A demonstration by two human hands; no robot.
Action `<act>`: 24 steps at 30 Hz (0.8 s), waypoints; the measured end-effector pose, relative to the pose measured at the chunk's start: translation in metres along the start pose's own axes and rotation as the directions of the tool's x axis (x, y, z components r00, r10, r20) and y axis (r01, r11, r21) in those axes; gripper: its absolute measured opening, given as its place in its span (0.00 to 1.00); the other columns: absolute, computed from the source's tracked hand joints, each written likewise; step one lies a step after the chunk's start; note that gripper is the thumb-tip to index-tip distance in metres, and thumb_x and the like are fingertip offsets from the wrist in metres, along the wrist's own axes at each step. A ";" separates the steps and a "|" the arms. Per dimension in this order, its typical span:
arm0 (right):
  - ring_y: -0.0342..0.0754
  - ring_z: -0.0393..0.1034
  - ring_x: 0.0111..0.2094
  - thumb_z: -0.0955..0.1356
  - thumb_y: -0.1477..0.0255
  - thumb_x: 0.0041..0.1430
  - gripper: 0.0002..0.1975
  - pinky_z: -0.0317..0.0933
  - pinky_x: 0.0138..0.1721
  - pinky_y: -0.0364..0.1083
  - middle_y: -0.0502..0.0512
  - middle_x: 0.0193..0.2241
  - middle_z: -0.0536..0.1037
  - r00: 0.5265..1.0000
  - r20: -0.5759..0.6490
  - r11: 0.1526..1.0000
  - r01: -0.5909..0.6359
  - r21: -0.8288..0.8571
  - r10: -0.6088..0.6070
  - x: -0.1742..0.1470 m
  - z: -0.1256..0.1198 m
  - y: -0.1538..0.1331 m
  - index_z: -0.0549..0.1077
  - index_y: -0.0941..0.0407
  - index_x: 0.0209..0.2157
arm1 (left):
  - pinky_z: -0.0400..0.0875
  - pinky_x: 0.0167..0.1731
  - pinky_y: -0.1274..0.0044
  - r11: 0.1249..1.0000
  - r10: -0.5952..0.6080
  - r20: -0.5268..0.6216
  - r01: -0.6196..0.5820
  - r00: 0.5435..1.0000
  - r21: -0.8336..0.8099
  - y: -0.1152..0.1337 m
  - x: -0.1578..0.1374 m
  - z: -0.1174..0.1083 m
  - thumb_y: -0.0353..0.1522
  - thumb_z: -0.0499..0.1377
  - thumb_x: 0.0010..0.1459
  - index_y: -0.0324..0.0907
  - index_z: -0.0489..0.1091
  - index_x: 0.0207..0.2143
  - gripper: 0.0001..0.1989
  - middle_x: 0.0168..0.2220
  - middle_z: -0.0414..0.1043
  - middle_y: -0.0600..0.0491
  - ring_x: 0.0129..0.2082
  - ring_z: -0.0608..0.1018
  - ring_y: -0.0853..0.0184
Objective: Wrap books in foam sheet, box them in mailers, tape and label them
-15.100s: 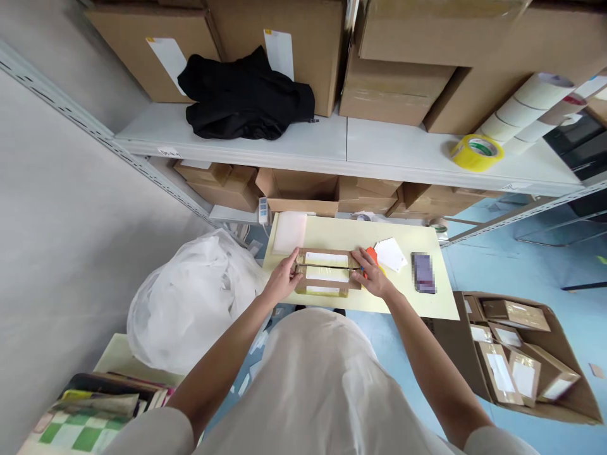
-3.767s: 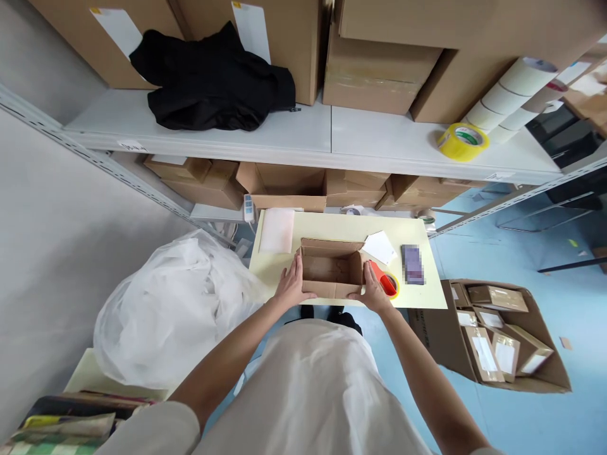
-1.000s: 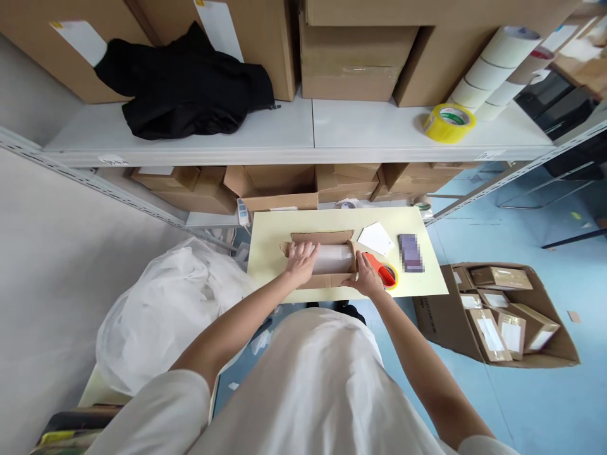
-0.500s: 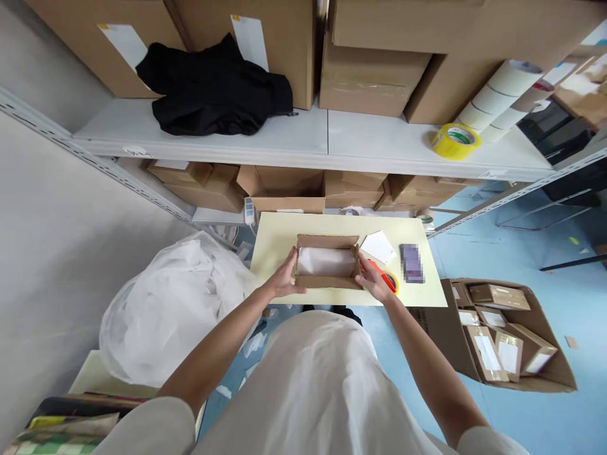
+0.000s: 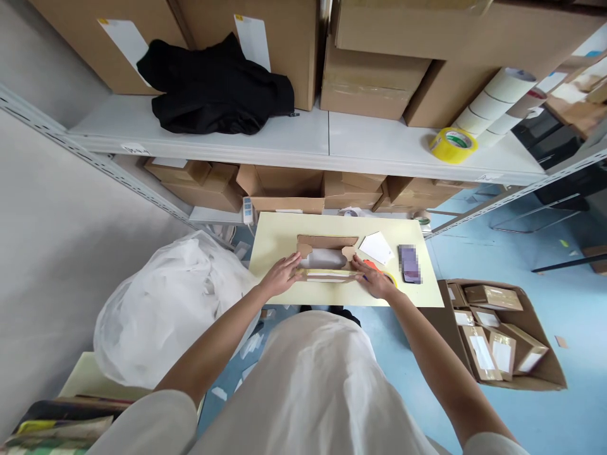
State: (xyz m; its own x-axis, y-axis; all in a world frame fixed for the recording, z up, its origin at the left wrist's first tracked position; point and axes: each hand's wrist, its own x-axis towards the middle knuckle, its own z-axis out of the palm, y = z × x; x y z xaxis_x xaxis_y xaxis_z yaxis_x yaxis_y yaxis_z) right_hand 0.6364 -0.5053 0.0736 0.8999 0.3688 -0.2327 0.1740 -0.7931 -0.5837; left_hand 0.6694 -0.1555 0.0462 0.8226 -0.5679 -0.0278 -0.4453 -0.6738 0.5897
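A small cardboard box [image 5: 327, 242] stands on the pale yellow table [image 5: 275, 230], its top open and its two short end flaps folded inward. White wrapping [image 5: 323, 258] shows inside it. My left hand [image 5: 281, 275] holds the box's left end, fingers on the flap there. At the right end my right hand [image 5: 374, 279] grips the box in the same way. Partly under my right hand lies an orange-red tape dispenser [image 5: 371, 263] with a yellow roll. Just behind that hand are white cards or labels [image 5: 376, 247]; a phone-like, pixelated object [image 5: 409, 263] lies farther right.
A large sack of white packing material [image 5: 165, 309] bulges at the left. On the right floor stands an open carton [image 5: 535, 379] holding several small boxes. Behind the table, a shelf [image 5: 284, 142] carries cartons, a black garment [image 5: 218, 88] and yellow tape [image 5: 454, 145].
The box's end flaps have folded inward over the white wrapping. Both my hands have shifted from the outer sides onto the flaps, and the front long side now leans outward.
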 end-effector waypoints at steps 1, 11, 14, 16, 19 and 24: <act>0.53 0.54 0.63 0.59 0.65 0.63 0.23 0.56 0.59 0.55 0.55 0.64 0.57 0.998 -0.063 0.999 -0.006 0.045 0.009 0.003 0.003 0.001 0.65 0.55 0.58 | 0.57 0.60 0.65 0.999 -0.026 -0.049 0.024 0.998 -0.039 0.002 0.002 0.003 0.40 0.49 0.62 0.39 0.60 0.59 0.25 0.64 0.56 0.43 0.63 0.61 0.60; 0.52 0.62 0.58 0.62 0.70 0.59 0.25 0.61 0.55 0.56 0.59 0.61 0.61 0.965 -0.260 0.999 -0.044 0.000 0.043 0.033 0.015 0.012 0.62 0.52 0.59 | 0.63 0.58 0.66 0.974 -0.219 -0.302 0.188 0.928 -0.129 0.015 0.007 0.023 0.36 0.49 0.62 0.41 0.63 0.56 0.21 0.60 0.63 0.45 0.59 0.67 0.60; 0.55 0.52 0.63 0.61 0.68 0.60 0.22 0.54 0.60 0.60 0.56 0.64 0.56 0.979 -0.204 0.996 -0.019 -0.087 0.000 0.034 0.016 0.014 0.67 0.50 0.56 | 0.64 0.57 0.65 0.983 -0.183 -0.260 0.174 0.948 -0.057 0.017 0.006 0.022 0.36 0.47 0.63 0.42 0.62 0.57 0.22 0.62 0.60 0.45 0.60 0.65 0.59; 0.57 0.47 0.65 0.61 0.67 0.60 0.21 0.51 0.61 0.61 0.56 0.65 0.53 0.979 -0.203 0.993 -0.047 -0.104 0.025 0.036 0.017 0.013 0.69 0.50 0.55 | 0.65 0.57 0.65 0.985 -0.174 -0.239 0.173 0.955 -0.026 0.018 0.006 0.021 0.36 0.47 0.62 0.42 0.62 0.57 0.22 0.62 0.60 0.45 0.60 0.65 0.58; 0.57 0.40 0.67 0.64 0.69 0.58 0.22 0.48 0.63 0.60 0.54 0.67 0.47 0.974 -0.220 0.991 -0.074 -0.111 0.048 0.040 0.012 0.010 0.68 0.50 0.55 | 0.65 0.57 0.66 0.985 -0.168 -0.232 0.171 0.958 -0.009 0.019 0.007 0.018 0.35 0.47 0.62 0.41 0.62 0.57 0.22 0.61 0.60 0.44 0.60 0.66 0.59; 0.56 0.39 0.67 0.69 0.71 0.50 0.36 0.49 0.63 0.56 0.59 0.68 0.42 0.979 -0.201 0.997 0.022 -0.075 -0.036 0.048 -0.007 0.004 0.57 0.54 0.61 | 0.63 0.57 0.66 0.989 -0.146 -0.228 0.150 0.963 -0.002 0.017 0.008 0.017 0.35 0.47 0.62 0.39 0.62 0.56 0.22 0.61 0.60 0.42 0.60 0.66 0.59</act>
State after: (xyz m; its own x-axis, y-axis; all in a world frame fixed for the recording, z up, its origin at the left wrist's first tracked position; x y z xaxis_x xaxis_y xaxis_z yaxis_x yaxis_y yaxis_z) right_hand 0.6832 -0.4942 0.0654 0.9549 0.2925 -0.0506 0.2229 -0.8192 -0.5285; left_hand 0.6620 -0.1795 0.0421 0.9377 -0.3403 0.0710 -0.3162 -0.7501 0.5809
